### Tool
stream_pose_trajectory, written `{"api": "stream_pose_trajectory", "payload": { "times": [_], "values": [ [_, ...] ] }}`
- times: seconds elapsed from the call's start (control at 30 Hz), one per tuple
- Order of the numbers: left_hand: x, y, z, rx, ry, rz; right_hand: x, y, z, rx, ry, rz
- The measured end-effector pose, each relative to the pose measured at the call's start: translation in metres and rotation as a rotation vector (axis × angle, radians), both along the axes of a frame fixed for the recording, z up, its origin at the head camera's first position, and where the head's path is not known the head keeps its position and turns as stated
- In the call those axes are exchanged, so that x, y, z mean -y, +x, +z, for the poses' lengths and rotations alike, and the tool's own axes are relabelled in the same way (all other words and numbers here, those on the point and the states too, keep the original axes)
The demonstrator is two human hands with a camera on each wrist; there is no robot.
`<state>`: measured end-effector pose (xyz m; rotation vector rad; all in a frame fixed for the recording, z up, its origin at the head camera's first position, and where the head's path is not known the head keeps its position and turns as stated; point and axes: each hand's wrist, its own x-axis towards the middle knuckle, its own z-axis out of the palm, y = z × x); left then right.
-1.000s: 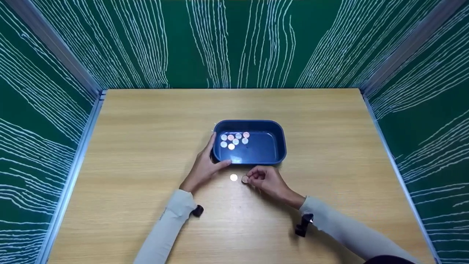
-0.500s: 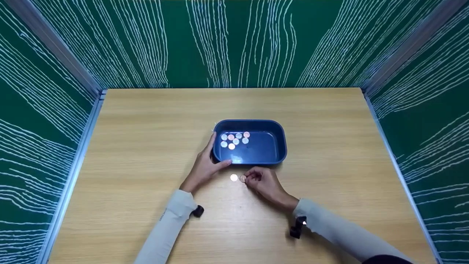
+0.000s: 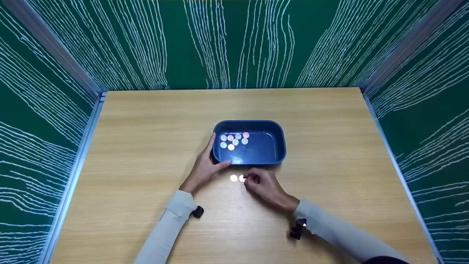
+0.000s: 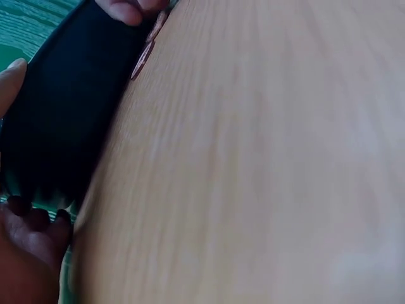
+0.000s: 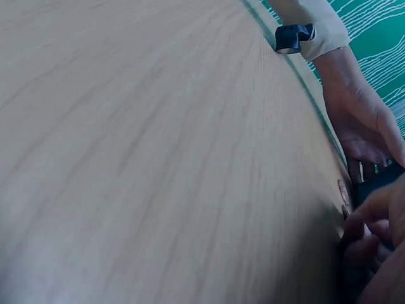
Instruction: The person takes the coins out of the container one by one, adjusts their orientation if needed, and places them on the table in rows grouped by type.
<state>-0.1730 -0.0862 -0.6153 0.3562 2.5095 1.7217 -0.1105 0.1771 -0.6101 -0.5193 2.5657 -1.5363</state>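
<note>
A dark blue rectangular plastic container point(image 3: 271, 146) stands on the table, with several silver and copper-coloured coins point(image 3: 235, 142) lying flat in its left half. My left hand point(image 3: 205, 167) grips the container's left side, thumb at the front rim and fingers along the side wall. In front of the container lies one bright coin point(image 3: 233, 178). Just right of it is a second coin point(image 3: 242, 178), its right edge pinched at the thumb and fingertips of my right hand point(image 3: 265, 185). In the left wrist view, two copper-coloured coins point(image 4: 143, 60) show edge-on beside the container.
A light wooden table point(image 3: 154, 121) surrounds the container. Green walls point(image 3: 183, 44) with white wavy lines rise at the back and both sides, with grey metal posts point(image 3: 403, 44) at the corners. A small black camera point(image 3: 198, 211) is worn on each wrist.
My right hand has moved slightly left, bringing its coin close to the other coin on the table; the coin now looks flat and bright. My left hand stays on the container.
</note>
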Motion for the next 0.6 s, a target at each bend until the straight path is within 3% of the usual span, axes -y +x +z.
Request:
{"api": "stream_pose_trajectory", "payload": {
  "times": [0.27,0.6],
  "values": [
    [0.001,-0.002,-0.007,-0.026,0.033,-0.001,-0.018,0.002,0.024,0.104,-0.074,0.138],
    [-0.001,-0.002,-0.008,-0.011,0.065,-0.005,-0.047,-0.013,0.063,0.147,-0.092,0.101]
  ]
}}
